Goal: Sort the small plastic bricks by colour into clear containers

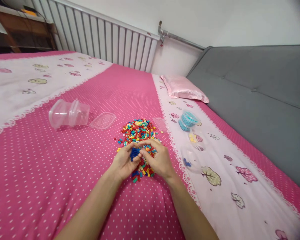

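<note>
A small heap of blue building bricks (134,154) rests in my left hand (123,162), which is cupped with its fingers curled round them. My right hand (160,158) bends over from the other side, its index finger close to the left fingertips and its thumb beside the blue bricks. Whatever the right fingers hold is too small to make out. Beneath and beyond both hands lies a loose pile of mixed building bricks (139,130) in red, yellow, blue, green and white. My hands partly cover this pile.
Clear tubs on the right hold turquoise bricks (188,120), yellow bricks (193,137) and blue bricks (187,163). Stacked clear tubs (70,113) lie sideways at left, near a clear lid (103,120). Another lid (160,124) is behind the pile. A pink pillow (185,88) rests farther back on the bed.
</note>
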